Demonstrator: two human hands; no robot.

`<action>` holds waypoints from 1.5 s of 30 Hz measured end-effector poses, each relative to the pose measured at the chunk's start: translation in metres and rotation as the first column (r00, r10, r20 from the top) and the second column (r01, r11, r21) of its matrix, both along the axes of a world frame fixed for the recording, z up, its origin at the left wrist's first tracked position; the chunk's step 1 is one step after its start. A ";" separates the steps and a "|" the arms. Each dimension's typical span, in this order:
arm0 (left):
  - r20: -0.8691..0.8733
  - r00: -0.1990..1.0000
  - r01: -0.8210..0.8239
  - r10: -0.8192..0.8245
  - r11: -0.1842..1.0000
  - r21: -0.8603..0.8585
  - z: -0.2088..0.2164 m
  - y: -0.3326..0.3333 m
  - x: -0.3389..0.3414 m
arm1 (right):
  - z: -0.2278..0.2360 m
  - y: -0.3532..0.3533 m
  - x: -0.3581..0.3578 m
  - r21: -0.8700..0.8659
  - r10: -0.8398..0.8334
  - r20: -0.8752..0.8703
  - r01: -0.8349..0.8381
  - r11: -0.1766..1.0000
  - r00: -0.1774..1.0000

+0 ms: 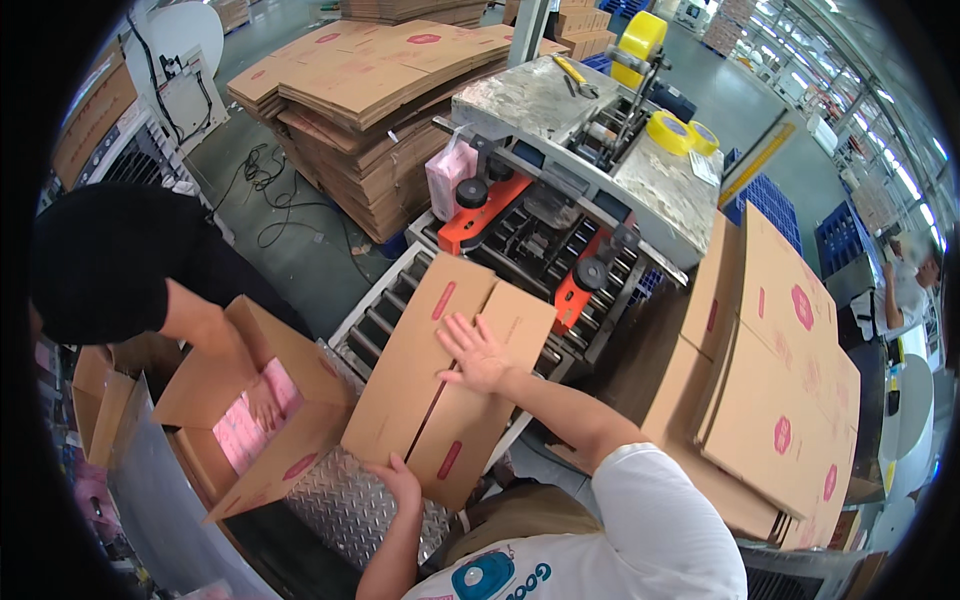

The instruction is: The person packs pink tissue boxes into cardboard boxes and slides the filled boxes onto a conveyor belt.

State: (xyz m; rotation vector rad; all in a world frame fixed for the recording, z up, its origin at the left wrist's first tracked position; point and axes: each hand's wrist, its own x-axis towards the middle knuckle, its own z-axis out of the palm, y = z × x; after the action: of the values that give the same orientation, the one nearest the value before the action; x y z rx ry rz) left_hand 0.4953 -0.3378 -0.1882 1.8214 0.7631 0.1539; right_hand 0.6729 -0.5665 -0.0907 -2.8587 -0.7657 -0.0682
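Note:
A cardboard box lies in front of me, its two top flaps folded down and a dark seam showing between them. Its far end rests on the roller conveyor, facing the machine. My right hand is spread flat on its top, across the seam. Against the near left side of the same box is my left hand, fingers extended and touching the cardboard; part of it is hard to make out. To the left stands an open carton with pink packs inside, where a co-worker's hand reaches in.
Ahead is a carton-sealing machine with orange side guides and yellow tape rolls. Rollers run beneath the box. Flat cartons are stacked at right and far left. A metal tread plate lies near me; cables cross the floor.

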 end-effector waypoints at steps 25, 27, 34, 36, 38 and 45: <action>-0.274 0.535 0.361 -0.799 -0.078 0.929 0.226 -0.120 0.158 | 0.192 -0.239 0.000 0.004 -0.129 -0.550 0.157 0.988 0.825; -0.267 0.505 0.339 -0.821 -0.096 0.936 0.234 -0.114 0.137 | 0.217 -0.262 -0.057 -0.058 -0.298 -0.428 0.303 0.951 0.853; -0.224 0.404 0.236 -0.887 -0.135 0.962 0.252 -0.089 0.056 | 0.232 -0.253 -0.270 -0.291 -0.607 -0.403 0.533 0.795 0.685; -0.174 0.292 0.276 -0.940 -0.091 0.957 0.253 -0.097 0.027 | 0.217 -0.257 -0.325 -0.279 -0.633 -0.239 0.572 0.771 0.737; -0.185 0.210 0.409 -0.960 -0.085 0.908 0.250 -0.071 -0.008 | 0.201 -0.243 -0.342 -0.243 -0.599 -0.014 0.578 0.779 0.801; -0.487 0.016 0.972 -0.873 -0.102 0.213 0.107 0.125 -0.148 | 0.221 -0.267 -0.394 -0.016 -0.709 0.575 0.872 0.489 0.408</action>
State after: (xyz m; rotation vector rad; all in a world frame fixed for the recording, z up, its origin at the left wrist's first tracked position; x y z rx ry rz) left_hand 0.3473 -0.2130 -0.0812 2.4965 -0.8080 -0.9251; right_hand 0.2794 -0.8338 0.1301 -3.2317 0.7771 -0.9379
